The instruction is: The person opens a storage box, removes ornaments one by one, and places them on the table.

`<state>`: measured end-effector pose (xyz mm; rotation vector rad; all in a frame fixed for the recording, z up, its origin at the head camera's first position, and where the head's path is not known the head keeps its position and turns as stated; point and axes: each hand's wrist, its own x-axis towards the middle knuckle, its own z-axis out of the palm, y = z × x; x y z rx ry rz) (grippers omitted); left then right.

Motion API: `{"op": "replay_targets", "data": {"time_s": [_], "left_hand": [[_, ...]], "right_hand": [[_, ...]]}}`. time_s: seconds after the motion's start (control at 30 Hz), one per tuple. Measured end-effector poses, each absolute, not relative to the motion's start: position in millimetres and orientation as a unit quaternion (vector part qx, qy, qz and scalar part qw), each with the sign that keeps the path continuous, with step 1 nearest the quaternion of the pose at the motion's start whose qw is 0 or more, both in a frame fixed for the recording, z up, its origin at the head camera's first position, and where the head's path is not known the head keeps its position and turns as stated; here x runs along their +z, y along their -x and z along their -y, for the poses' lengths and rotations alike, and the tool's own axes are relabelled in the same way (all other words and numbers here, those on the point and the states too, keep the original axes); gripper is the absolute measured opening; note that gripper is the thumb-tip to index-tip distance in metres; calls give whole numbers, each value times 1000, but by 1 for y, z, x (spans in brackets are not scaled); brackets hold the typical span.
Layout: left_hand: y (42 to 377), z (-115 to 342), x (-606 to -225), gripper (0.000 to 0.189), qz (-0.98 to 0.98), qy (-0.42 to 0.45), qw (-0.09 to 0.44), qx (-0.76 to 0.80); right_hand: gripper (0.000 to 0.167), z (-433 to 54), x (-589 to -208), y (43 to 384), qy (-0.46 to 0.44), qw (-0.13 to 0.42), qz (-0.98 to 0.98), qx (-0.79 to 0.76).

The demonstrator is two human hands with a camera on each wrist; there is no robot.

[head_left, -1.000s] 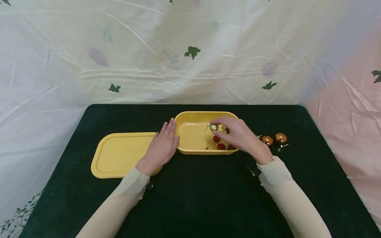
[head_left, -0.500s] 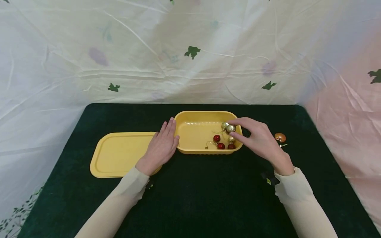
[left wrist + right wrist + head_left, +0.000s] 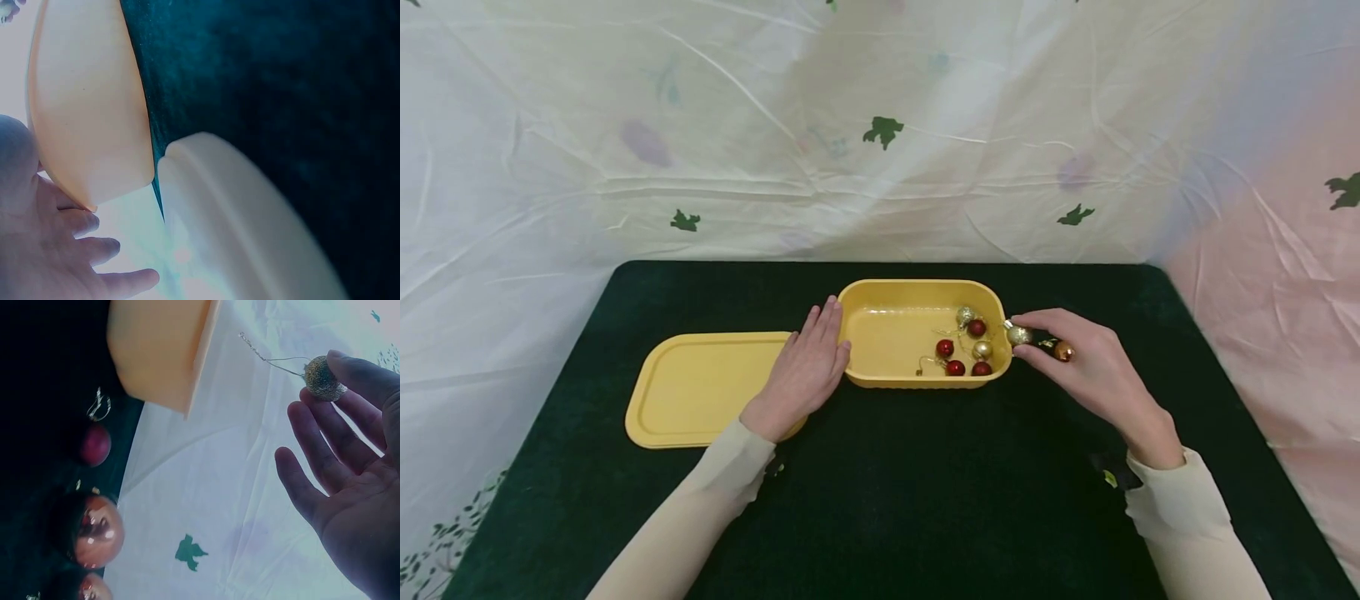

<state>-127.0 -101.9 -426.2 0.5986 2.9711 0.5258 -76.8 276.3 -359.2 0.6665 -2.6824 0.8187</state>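
Observation:
My left hand (image 3: 801, 375) lies with straight fingers against the left end of a yellow box (image 3: 880, 382), its wrist over the flat yellow lid (image 3: 700, 392). The left wrist view shows those fingers along the wall of the box (image 3: 94, 100). Just outside the box's right end, my right hand (image 3: 1090, 367) pinches a glittery gold bauble (image 3: 1019, 335) between thumb and finger. A wire and string loop trails from this bauble (image 3: 324, 380) in the right wrist view. Inside the box are several red baubles (image 3: 955, 367) and gold ones, including a smooth gold bauble (image 3: 982, 349).
A copper bauble (image 3: 1063, 352) shows partly behind my right hand. In the right wrist view, shiny copper baubles (image 3: 101, 531) and a dark red bauble (image 3: 95, 444) lie on the dark green table (image 3: 895, 500). A pale cloth (image 3: 760, 167) hangs behind.
My right hand has moved right, from over the box to beyond its right end, carrying the glittery gold bauble. My left hand has stayed in place.

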Motion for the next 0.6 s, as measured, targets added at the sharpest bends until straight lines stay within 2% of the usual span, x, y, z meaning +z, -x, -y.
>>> {"op": "replay_targets", "data": {"time_s": [0.6], "left_hand": [[129,102,-429,67,-965,-195,30,171]], "right_hand": [[34,-303,-384,58,-165,113,936,288]]}}
